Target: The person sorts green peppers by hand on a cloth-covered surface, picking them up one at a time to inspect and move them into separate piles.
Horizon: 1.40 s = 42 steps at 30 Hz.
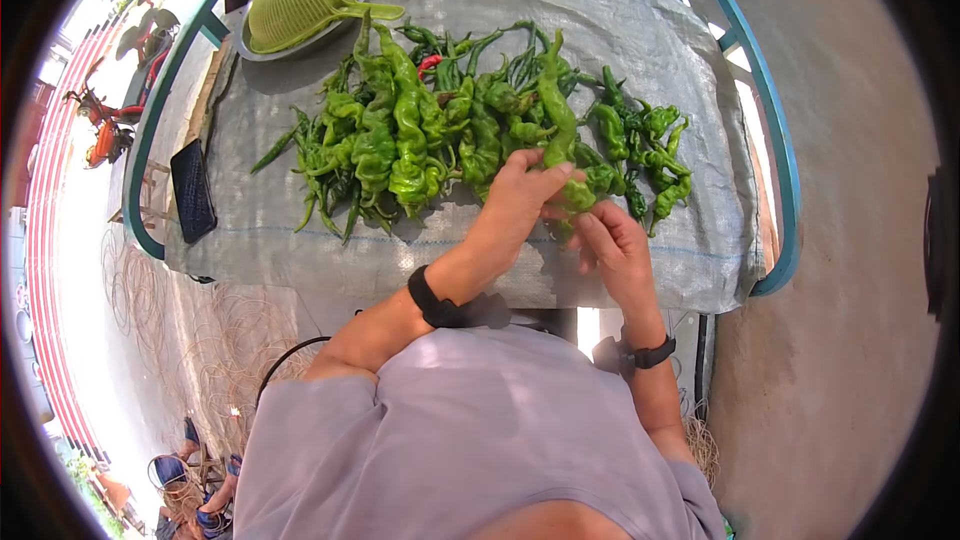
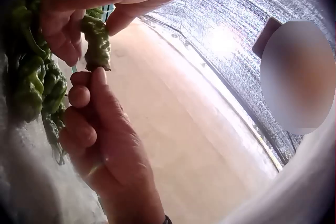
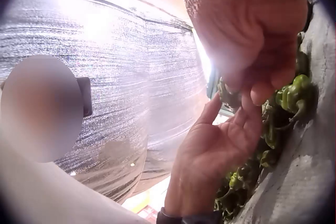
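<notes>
A long wrinkled green pepper (image 1: 556, 105) is held in front of the body, its thin tip pointing away over the pile. My left hand (image 1: 515, 202) grips it around the lower part, thumb on one side and fingers on the other. At its near end, the thumb and fingertips of my right hand (image 1: 618, 248) pinch the pepper. The left wrist view shows the pepper (image 2: 97, 45) between the left fingers, with the right hand (image 2: 113, 134) at its end. In the right wrist view the left hand (image 3: 215, 148) is below, and the pepper (image 3: 229, 98) is partly hidden by fingers.
A pile of green peppers (image 1: 375, 140), with one red pepper (image 1: 430, 62) among them, lies on a grey woven sheet (image 1: 680, 275). At the back left a green colander (image 1: 305, 5) sits upside down in a metal bowl (image 1: 262, 56). A dark phone (image 1: 193, 190) lies left. Teal rails (image 1: 785, 170) flank the sheet.
</notes>
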Available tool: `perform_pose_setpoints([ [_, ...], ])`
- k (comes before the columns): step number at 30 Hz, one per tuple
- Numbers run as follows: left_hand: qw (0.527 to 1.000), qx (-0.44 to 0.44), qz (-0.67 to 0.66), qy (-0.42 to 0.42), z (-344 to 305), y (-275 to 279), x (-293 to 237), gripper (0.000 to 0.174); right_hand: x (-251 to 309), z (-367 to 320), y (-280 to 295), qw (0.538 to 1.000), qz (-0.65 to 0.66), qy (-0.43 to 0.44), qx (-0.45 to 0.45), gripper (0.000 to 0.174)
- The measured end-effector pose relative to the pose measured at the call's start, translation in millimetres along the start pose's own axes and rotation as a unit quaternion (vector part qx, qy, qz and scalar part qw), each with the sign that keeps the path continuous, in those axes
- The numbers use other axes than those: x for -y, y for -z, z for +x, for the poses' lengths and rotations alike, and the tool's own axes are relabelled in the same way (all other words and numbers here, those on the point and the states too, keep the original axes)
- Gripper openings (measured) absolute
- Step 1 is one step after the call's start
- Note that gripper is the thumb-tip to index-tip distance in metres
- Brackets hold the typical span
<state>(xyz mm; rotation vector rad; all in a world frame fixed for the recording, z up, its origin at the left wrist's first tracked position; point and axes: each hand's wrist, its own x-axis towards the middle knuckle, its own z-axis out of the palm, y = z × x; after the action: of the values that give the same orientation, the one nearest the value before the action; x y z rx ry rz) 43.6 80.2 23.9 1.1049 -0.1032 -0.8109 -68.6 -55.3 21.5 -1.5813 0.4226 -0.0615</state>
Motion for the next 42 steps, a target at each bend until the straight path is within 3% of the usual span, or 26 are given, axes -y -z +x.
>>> perform_pose_setpoints([
  [3,0.998,0.013,0.056,-0.03,0,1,4,0.049,-8,-9,3,0.996,0.005,0.074,-0.058,0.015],
  [6,0.971,-0.006,0.199,-0.132,1,0,10,0.037,-12,-12,15,0.979,-0.038,0.123,-0.159,0.015],
  [7,0.942,-0.019,0.257,-0.215,5,2,18,0.03,-13,-11,20,0.974,-0.066,0.12,-0.181,0.016],
  [10,0.85,0.002,0.441,-0.289,12,4,22,0.034,-17,-8,31,0.95,-0.127,0.098,-0.266,0.019],
  [14,0.753,0.014,0.533,-0.387,19,-9,26,0.044,-34,-8,49,0.902,-0.281,0.007,-0.327,0.028],
  [17,0.727,0.029,0.585,-0.359,29,-20,27,0.046,-26,-13,46,0.885,-0.278,-0.084,-0.365,0.033],
  [20,0.68,0.028,0.627,-0.379,39,-20,32,0.044,-34,-16,45,0.9,-0.262,-0.005,-0.348,0.031],
  [23,0.743,-0.005,0.547,-0.386,31,-25,23,0.041,-32,-18,38,0.918,-0.225,0.094,-0.314,0.026],
  [26,0.81,-0.045,0.449,-0.374,26,-26,16,0.035,-22,-16,28,0.955,-0.1,0.076,-0.269,0.021],
  [27,0.852,-0.033,0.402,-0.334,25,-22,15,0.036,-21,-15,27,0.96,-0.104,0.08,-0.248,0.021],
  [29,0.965,0.024,0.177,-0.19,19,-23,9,0.039,-16,-14,19,0.966,-0.09,0.096,-0.222,0.021],
  [30,0.991,0.052,0.056,-0.111,17,-23,8,0.04,-13,-14,14,0.969,-0.083,0.103,-0.209,0.021],
  [38,0.982,0.129,0.067,-0.123,11,-11,24,0.042,-9,-8,-6,0.989,-0.042,0.055,-0.132,0.025],
  [42,0.977,0.159,0.096,-0.101,11,-9,20,0.039,-17,-9,-7,0.986,0.001,0.04,-0.164,0.023],
])
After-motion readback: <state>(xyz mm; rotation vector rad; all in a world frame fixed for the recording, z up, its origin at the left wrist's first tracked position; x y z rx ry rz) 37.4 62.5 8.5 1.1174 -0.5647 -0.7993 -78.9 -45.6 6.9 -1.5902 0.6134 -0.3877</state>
